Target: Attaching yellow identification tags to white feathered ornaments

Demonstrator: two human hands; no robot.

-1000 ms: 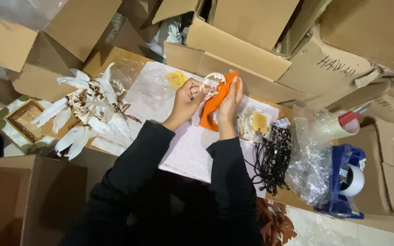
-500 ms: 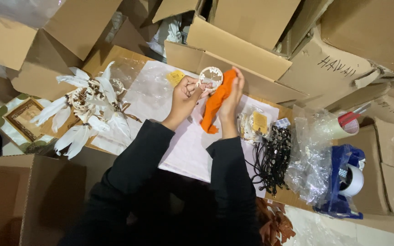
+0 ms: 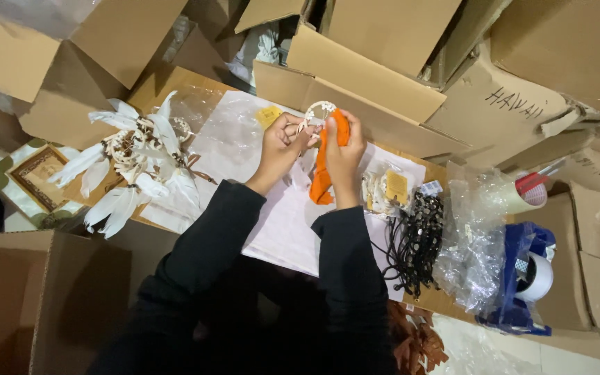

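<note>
Two hands are being seen, along with one small white ring, one orange strip, one heap of white feather pieces, one bundle of black cords and one blue tape dispenser. The ring is being held up between both hands above the bench. It is being pinched by the closed fingers of the left hand, while the orange strip is being gripped by the right hand, curled shut. The ring is looking pale and webbed; the strip is hanging below the right palm.
</note>
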